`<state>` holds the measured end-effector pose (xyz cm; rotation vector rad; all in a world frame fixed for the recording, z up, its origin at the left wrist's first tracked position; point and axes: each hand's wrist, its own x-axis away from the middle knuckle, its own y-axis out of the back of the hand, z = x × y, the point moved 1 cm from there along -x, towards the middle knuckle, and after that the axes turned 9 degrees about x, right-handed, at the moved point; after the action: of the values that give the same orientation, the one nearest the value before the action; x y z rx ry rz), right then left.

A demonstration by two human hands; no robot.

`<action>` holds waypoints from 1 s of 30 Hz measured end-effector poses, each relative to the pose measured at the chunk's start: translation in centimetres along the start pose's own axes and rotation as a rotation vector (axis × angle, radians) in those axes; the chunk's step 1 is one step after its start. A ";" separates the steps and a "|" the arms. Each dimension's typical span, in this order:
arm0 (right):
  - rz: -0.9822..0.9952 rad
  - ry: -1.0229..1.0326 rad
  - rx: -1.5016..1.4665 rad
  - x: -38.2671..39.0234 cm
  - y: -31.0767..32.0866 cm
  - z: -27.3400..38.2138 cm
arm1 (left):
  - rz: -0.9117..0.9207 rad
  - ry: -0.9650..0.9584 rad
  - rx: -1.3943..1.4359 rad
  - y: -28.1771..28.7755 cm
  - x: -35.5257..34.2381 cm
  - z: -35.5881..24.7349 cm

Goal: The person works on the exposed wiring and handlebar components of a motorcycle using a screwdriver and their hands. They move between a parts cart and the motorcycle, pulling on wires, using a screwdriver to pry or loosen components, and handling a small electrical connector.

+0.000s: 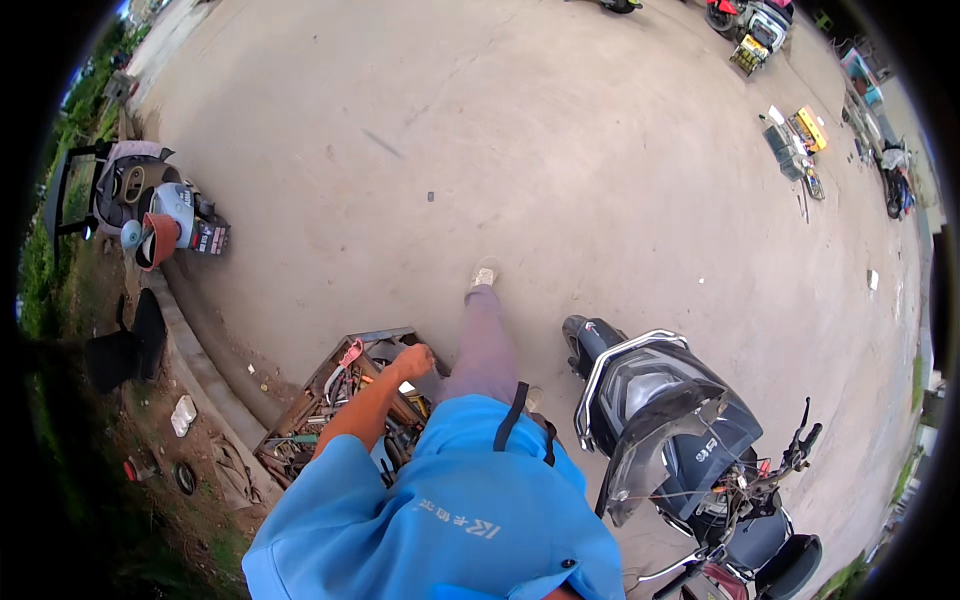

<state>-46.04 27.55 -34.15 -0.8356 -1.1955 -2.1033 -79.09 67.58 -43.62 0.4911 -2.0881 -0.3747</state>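
Observation:
My left hand [412, 362] is closed, fingers curled, over the far right corner of an open metal toolbox [312, 393]. Whether anything sits inside the fist cannot be made out. Jumbled hand tools fill the box, with a red-handled tool [350, 353] sticking up beside my forearm. My right hand is out of view, below the blue shirt. To my right stands a dark motor scooter [715, 440] with a clear windscreen [640, 480] and a silver front guard [592, 385]. Loose wires [735, 497] show by its handlebar [800, 445].
A kerb [205, 365] runs along the left, with a black chair-like object [135, 340] beyond it. A grey three-wheeler [175, 210] is parked far left. Battery-like boxes [790, 145] lie far right, near another scooter [765, 25]. My shoe [484, 272] rests on the concrete ahead.

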 end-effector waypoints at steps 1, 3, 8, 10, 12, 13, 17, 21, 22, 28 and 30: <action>0.014 0.015 0.020 -1.1 -0.9 2.7 | -0.022 0.029 -0.004 2.0 -2.9 0.0; 0.043 0.023 0.065 -2.6 -3.0 7.9 | -0.042 0.065 0.016 5.1 -8.8 0.5; 0.086 -0.068 0.184 -6.0 -10.5 18.5 | -0.294 0.197 0.232 13.8 -25.7 2.7; 0.093 -0.129 0.249 -6.9 -13.0 21.5 | -0.335 0.334 0.485 15.6 -31.7 4.5; 0.091 -0.202 0.300 -6.7 -15.2 23.5 | -0.385 0.284 0.536 18.3 -36.7 4.3; 0.087 -0.240 0.318 -7.0 -16.5 24.6 | -0.374 0.336 0.553 19.3 -38.9 4.2; 0.093 -0.382 0.404 -8.7 -20.5 26.7 | -0.324 0.355 0.494 21.8 -47.2 7.9; 0.122 -0.511 0.472 -9.0 -23.0 26.4 | -0.266 0.379 0.242 19.1 -56.2 15.3; 0.121 -0.546 0.484 -9.0 -23.4 26.1 | -0.262 0.380 0.249 18.4 -58.0 16.0; 0.129 -0.726 0.503 -9.8 -26.5 23.8 | -0.276 0.368 0.223 16.9 -67.9 17.3; 0.136 -0.776 0.514 -10.0 -26.9 23.3 | -0.297 0.356 0.183 15.8 -70.3 20.2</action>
<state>-53.84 61.51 -46.31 -1.4716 -1.8844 -1.2612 -64.85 116.65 -98.27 0.9143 -1.7132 -0.2447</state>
